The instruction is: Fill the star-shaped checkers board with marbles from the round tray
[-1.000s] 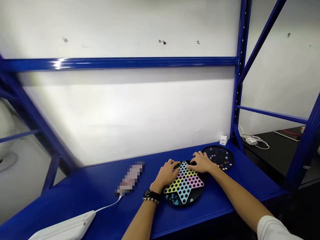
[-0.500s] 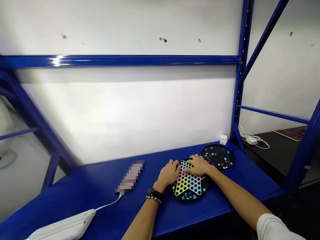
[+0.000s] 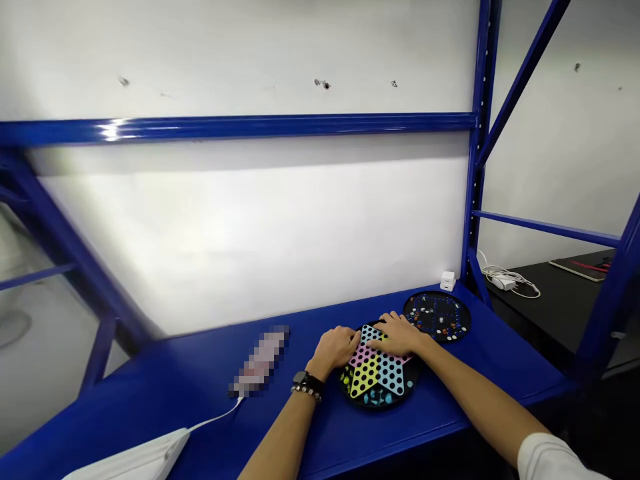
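Observation:
A star-shaped Chinese checkers board (image 3: 367,373), yellow, pink and light blue with black holes, lies over a round black tray (image 3: 379,403). Yellow and light-blue pieces show in the tray around the star's points. At its upper left edge my left hand (image 3: 335,349) has its fingers bent, with the thumb by the board. My right hand (image 3: 400,335) grips the upper right part, thumb on top and fingers over the far edge. Both hands partly cover the board, and some fingertips are hidden.
Behind the right hand is a second round black tray (image 3: 436,317) with small coloured pieces. White chargers (image 3: 447,281) sit near the rack post. A blurred-out phone-like object (image 3: 263,360) is cabled to a white device (image 3: 135,457) on the blue table (image 3: 210,363).
The view has shifted slightly. My left fingers look a little lower and more bent at the board's edge. My right hand stays in nearly the same place on the board.

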A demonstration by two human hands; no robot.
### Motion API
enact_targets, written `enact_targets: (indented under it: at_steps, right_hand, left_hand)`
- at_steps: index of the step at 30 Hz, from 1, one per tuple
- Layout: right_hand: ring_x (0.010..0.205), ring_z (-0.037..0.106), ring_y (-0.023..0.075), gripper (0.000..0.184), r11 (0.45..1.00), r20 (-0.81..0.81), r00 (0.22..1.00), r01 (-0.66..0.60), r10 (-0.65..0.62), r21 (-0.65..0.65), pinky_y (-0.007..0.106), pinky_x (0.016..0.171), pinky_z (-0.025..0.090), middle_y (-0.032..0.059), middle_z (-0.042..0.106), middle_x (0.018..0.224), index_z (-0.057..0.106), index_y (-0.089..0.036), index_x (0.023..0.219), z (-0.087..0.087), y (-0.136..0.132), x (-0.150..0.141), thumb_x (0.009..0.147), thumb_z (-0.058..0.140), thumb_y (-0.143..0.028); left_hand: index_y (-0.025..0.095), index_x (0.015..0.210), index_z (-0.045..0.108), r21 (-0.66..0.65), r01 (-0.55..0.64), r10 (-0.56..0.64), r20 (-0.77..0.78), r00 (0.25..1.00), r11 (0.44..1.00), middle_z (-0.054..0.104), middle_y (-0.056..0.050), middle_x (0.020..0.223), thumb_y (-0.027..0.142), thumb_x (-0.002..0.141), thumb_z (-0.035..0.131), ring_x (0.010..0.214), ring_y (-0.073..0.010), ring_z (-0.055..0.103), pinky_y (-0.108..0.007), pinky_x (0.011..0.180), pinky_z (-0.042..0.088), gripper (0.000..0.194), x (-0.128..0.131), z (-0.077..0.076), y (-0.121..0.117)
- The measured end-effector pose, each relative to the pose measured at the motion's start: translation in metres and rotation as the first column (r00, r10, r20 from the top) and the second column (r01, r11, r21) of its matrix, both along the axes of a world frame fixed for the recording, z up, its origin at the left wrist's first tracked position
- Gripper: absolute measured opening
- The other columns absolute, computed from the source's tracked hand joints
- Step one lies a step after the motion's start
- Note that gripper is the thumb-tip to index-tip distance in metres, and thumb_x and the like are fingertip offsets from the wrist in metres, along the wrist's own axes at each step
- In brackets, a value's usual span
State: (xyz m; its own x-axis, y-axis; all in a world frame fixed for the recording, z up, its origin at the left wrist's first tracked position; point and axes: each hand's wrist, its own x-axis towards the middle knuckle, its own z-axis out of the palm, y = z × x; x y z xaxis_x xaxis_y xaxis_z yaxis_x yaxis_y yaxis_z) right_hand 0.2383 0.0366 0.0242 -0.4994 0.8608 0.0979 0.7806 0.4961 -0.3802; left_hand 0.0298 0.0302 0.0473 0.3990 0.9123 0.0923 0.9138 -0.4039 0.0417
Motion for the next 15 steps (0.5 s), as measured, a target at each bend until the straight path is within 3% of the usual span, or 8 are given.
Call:
enact_targets:
  at_steps: [10, 15]
  right_hand:
    - [0.120, 0.043, 0.0327, 0.062, 1.000, -0.011, 1.000, -0.011, 0.011, 0.008, 0.050, 0.103, 0.031, 0.0139, 0.053, 0.132, 0.060, -0.022, 0.130, -0.0024, 0.0019, 0.0010, 0.090, 0.039, -0.065]
    - [0.120, 0.043, 0.0324, 0.062, 1.000, -0.031, 0.999, -0.014, 0.014, -0.003, 0.050, 0.102, 0.031, 0.0143, 0.053, 0.131, 0.061, -0.021, 0.129, 0.0000, -0.0004, 0.0013, 0.090, 0.039, -0.065]
  left_hand:
    - [0.020, 0.063, 0.069, -0.017, -0.078, 0.079, 0.065, 0.995, 0.997, 0.070, -0.011, 0.070, 0.045, 0.095, 0.028, 0.068, -0.0218, 0.065, -0.030, 0.064, 0.042, 0.059, -0.0043, 0.0004, -0.0008]
    - [0.019, 0.051, 0.059, -0.021, -0.098, 0.100, 0.152, 0.983, 0.995, 0.063, -0.007, 0.060, 0.047, 0.095, 0.029, 0.059, -0.0181, 0.059, -0.028, 0.058, 0.035, 0.060, -0.0072, -0.0029, 0.0028]
